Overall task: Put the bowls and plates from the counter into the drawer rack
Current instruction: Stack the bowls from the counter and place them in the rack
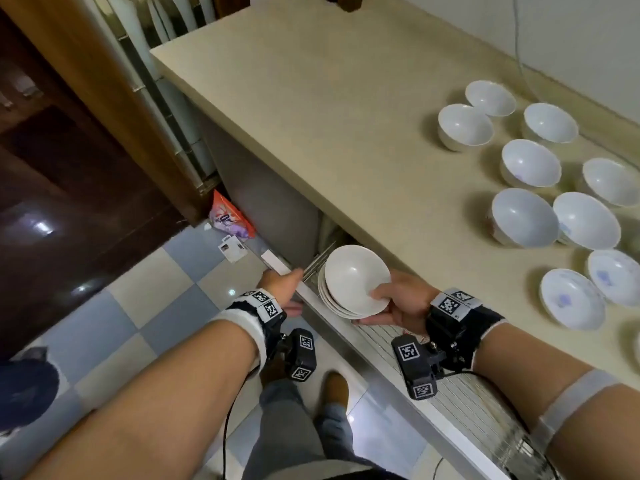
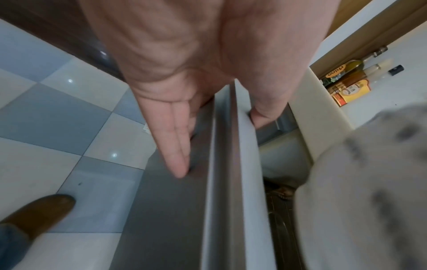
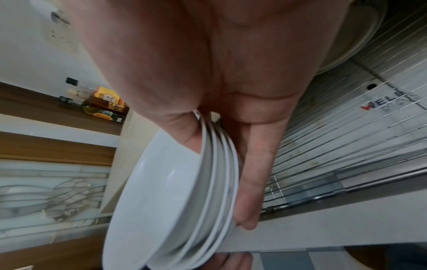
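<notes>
A person stands at a kitchen counter (image 1: 311,109) above an open drawer (image 1: 346,336). The right hand (image 1: 398,301) grips a stack of white plates (image 1: 353,280) tilted on edge, thumb on the top plate's face and fingers (image 3: 254,175) behind the stack (four rims show), held over the drawer's wire rack (image 3: 346,131). The left hand (image 1: 282,284) clasps the drawer's front edge, thumb inside, straight fingers (image 2: 172,146) along the outer face. White bowls (image 1: 530,162) remain on the counter to the right.
</notes>
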Available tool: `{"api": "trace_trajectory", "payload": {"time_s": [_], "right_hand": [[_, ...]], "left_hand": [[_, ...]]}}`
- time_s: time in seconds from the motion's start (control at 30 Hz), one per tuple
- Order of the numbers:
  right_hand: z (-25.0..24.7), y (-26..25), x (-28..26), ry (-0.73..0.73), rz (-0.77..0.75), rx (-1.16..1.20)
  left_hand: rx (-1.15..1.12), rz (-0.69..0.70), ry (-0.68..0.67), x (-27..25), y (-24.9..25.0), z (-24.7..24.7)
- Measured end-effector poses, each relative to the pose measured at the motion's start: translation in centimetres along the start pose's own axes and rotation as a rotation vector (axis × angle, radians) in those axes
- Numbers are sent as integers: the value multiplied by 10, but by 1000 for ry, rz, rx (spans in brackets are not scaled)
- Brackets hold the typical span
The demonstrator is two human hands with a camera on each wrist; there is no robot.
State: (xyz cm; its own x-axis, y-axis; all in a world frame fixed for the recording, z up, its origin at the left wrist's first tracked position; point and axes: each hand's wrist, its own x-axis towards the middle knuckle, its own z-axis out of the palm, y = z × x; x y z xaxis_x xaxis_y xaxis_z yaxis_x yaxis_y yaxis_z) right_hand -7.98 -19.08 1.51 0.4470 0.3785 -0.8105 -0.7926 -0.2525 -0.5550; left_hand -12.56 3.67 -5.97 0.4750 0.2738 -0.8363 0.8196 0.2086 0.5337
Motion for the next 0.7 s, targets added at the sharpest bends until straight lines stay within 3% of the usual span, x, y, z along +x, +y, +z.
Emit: {"api": "trace_trajectory", "payload": {"time_s": [0.4,0.7], "right_hand": [[-20,58,65,202,227,144],[3,88,151,208,259,24]], "left_hand": [[-97,-14,-22,-8,-15,-28],[-118,6,-36,-6,-29,-42]]}}
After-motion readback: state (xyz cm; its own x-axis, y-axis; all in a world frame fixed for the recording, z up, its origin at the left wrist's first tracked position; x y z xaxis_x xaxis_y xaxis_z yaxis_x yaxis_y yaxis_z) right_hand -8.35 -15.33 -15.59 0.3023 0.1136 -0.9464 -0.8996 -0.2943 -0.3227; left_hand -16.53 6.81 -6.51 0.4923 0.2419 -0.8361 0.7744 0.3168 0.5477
